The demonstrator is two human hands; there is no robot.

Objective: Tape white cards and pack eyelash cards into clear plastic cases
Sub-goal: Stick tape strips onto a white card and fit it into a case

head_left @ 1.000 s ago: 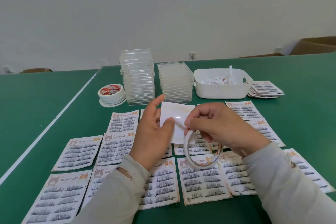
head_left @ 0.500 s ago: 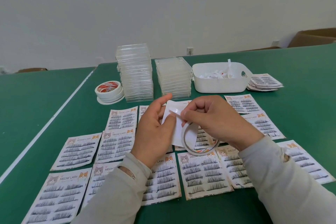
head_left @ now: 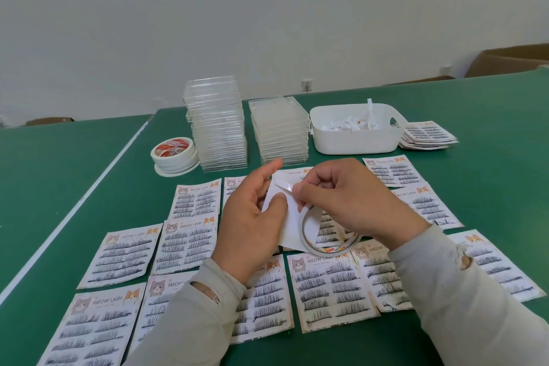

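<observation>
Soft, even, fairly bright light fills the room, casting only faint shadows around the green felt-covered table (head_left: 445, 98). Wide-angle distortion bows the table's edges. Focus is sharp across the table, with slight softness towards its near corners.

Both arms wore pale grey-beige long sleeves; the left sleeve (head_left: 190, 315) had a frayed cuff, the right sleeve (head_left: 475, 300) a small hole.

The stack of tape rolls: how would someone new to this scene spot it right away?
On the green table, find the taller stack of clear cases at the back. The tape rolls sit on its left side. They are the only round thing there, white with a red printed top.
</observation>
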